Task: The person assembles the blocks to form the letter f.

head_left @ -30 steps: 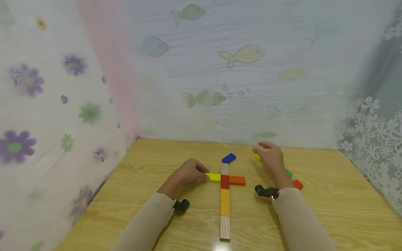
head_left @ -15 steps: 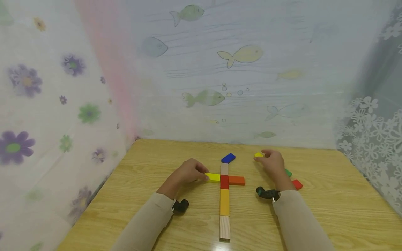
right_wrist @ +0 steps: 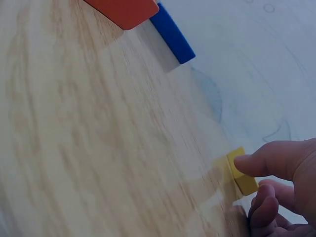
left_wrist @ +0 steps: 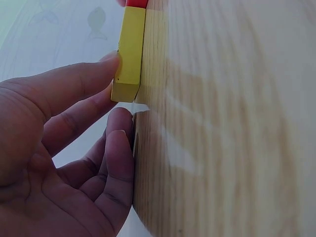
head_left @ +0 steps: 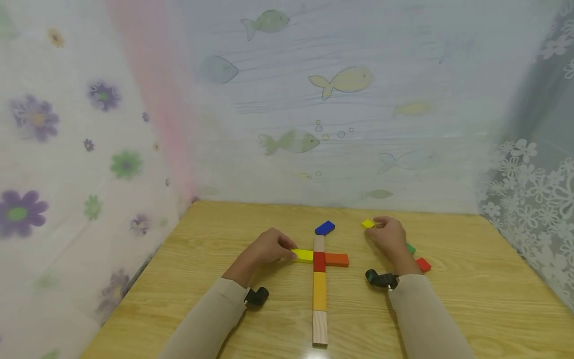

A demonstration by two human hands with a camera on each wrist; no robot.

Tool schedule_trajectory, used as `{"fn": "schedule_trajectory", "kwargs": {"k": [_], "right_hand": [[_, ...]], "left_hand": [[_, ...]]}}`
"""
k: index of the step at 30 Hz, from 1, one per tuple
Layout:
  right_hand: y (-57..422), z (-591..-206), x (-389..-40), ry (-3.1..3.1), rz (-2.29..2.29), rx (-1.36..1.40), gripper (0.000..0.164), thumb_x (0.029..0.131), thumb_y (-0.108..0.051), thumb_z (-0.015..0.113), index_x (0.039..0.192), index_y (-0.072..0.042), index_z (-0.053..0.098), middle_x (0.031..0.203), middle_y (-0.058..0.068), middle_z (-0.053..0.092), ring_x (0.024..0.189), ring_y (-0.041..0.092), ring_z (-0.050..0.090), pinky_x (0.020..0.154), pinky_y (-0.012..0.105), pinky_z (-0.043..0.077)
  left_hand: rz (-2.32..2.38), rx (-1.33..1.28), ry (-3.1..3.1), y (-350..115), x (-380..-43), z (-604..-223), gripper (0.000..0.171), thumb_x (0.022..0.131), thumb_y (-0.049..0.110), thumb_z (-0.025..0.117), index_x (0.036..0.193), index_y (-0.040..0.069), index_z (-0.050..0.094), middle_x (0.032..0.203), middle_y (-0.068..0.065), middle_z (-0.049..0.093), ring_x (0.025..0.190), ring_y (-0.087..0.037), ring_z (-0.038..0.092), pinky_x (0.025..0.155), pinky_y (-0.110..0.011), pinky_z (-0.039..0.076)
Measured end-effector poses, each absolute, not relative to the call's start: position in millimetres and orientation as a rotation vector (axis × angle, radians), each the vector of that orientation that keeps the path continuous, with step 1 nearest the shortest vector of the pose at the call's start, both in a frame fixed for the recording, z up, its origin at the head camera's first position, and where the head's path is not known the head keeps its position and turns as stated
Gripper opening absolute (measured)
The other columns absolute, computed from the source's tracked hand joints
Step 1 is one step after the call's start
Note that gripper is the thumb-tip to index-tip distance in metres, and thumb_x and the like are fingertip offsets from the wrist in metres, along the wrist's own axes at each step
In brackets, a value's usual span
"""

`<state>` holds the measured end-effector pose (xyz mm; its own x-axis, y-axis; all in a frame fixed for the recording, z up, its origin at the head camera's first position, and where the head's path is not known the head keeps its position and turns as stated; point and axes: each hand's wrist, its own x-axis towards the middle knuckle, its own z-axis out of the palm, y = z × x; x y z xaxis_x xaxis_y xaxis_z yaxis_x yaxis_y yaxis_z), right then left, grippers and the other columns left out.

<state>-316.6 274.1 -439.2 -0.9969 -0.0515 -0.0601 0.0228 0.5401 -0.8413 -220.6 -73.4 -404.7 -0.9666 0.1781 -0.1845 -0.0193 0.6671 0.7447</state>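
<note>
My left hand (head_left: 270, 245) pinches the outer end of a bright yellow block (head_left: 303, 256) between thumb and finger; the left wrist view shows the thumb on its side. The block's other end meets a dark red block (head_left: 319, 262) at the middle of a cross of blocks laid on the table. An orange block (head_left: 336, 260) forms the opposite arm. Farther back on the right, my right hand (head_left: 389, 237) pinches a smaller yellow block (right_wrist: 242, 171), its thumb across the block's face and a finger partly hidden behind it.
Down the cross's stem run an amber block (head_left: 320, 291) and a plain wood block (head_left: 320, 327). Another plain block (head_left: 319, 243) tops it, with a blue block (head_left: 325, 228) slanted beyond. Green (head_left: 410, 248) and red (head_left: 423, 265) blocks lie by my right wrist. A fish-printed curtain (head_left: 287, 99) hangs behind.
My right hand has come down and slightly nearer to me, its thumb and finger closing at the small yellow block, which now shows more. My left hand stays at its yellow block.
</note>
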Motion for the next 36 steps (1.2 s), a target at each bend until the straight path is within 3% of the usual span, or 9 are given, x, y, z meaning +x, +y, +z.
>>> {"fn": "schedule_trajectory", "kwargs": {"k": [21, 36], "right_hand": [[275.0, -443.5, -322.5, 2.753, -1.463, 0.006, 0.047, 0.091, -0.019, 0.07, 0.133, 0.001, 0.065, 0.13, 0.025, 0.066, 0.121, 0.039, 0.061, 0.103, 0.05, 0.05], [274.2, -443.0, -322.1, 2.745, -1.477, 0.045, 0.048, 0.091, -0.022, 0.069, 0.133, 0.001, 0.066, 0.13, 0.022, 0.067, 0.122, 0.037, 0.06, 0.102, 0.047, 0.05]], "left_hand": [[1.199, 0.14, 2.637, -74.3, -222.0, -405.5, 0.021, 0.087, 0.022, 0.085, 0.107, 0.016, 0.082, 0.1, 0.001, 0.075, 0.084, -0.016, 0.066, 0.075, -0.031, 0.058], [1.206, 0.13, 2.636, -74.7, -221.1, -406.2, 0.021, 0.087, 0.021, 0.085, 0.107, 0.016, 0.082, 0.1, 0.001, 0.075, 0.083, -0.017, 0.065, 0.074, -0.031, 0.057]]}}
